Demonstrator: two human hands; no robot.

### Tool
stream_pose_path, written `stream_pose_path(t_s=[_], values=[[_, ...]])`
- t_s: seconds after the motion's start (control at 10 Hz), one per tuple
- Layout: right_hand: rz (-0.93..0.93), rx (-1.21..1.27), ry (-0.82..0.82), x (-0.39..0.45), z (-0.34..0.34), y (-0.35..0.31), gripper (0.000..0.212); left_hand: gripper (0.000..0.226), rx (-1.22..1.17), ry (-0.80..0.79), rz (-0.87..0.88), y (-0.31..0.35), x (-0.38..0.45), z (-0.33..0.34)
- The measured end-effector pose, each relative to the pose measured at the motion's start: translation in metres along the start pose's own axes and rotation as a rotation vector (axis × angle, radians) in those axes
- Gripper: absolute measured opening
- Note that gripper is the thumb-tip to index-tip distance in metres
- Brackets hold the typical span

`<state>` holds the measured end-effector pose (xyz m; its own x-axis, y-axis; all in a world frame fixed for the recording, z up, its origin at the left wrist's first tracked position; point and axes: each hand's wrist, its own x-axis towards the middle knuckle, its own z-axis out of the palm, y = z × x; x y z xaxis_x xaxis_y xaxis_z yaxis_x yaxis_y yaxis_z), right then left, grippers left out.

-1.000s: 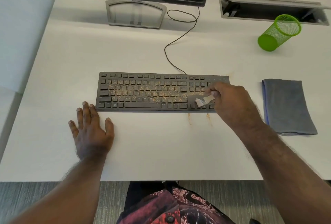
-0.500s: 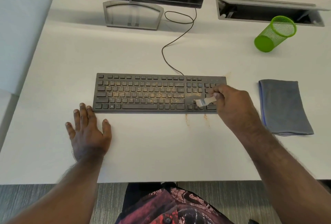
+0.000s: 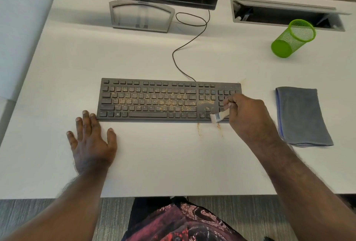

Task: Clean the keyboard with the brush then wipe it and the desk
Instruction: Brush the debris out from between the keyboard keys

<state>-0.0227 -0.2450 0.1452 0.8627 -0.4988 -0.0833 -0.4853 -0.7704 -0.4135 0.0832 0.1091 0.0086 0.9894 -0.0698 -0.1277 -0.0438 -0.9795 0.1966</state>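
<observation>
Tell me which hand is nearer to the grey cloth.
Right. The right hand, holding the brush, is just left of the cloth; the left hand lies flat far across the desk.

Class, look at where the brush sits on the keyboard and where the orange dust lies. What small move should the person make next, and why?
Probably lift the brush, held by the right hand, and set it back among the letter keys of the keyboard. Orange dust covers those keys, while the brush sits at the near edge by two swept streaks on the desk.
</observation>
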Motion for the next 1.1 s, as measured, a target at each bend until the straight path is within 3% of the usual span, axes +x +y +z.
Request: stream_pose_path(t_s=[0.2,0.4,0.5,0.7,0.9,1.1], values=[[-0.019,0.029,0.091,-0.001,0.0,-0.004,0.022,0.081,-0.008,0.004,0.004,0.002,-0.002,-0.001],[0.038,-0.008,-0.018,0.005,-0.005,0.002,0.024,0.081,-0.009,0.006,0.005,0.002,-0.001,-0.001],[0.023,0.04,0.116,0.009,-0.006,0.003,0.024,0.081,-0.01,0.007,0.005,0.003,-0.002,-0.001],[-0.02,0.083,0.062,0.008,0.005,-0.003,0.02,0.081,-0.009,0.008,0.004,0.002,-0.001,-0.001],[-0.015,0.129,0.139,0.012,0.002,0.0,0.02,0.081,-0.003,0.007,0.004,0.002,-0.001,-0.001],[-0.077,0.048,-0.045,0.007,0.001,0.002,0.022,0.081,-0.017,0.02,0.01,0.003,-0.001,-0.001]])
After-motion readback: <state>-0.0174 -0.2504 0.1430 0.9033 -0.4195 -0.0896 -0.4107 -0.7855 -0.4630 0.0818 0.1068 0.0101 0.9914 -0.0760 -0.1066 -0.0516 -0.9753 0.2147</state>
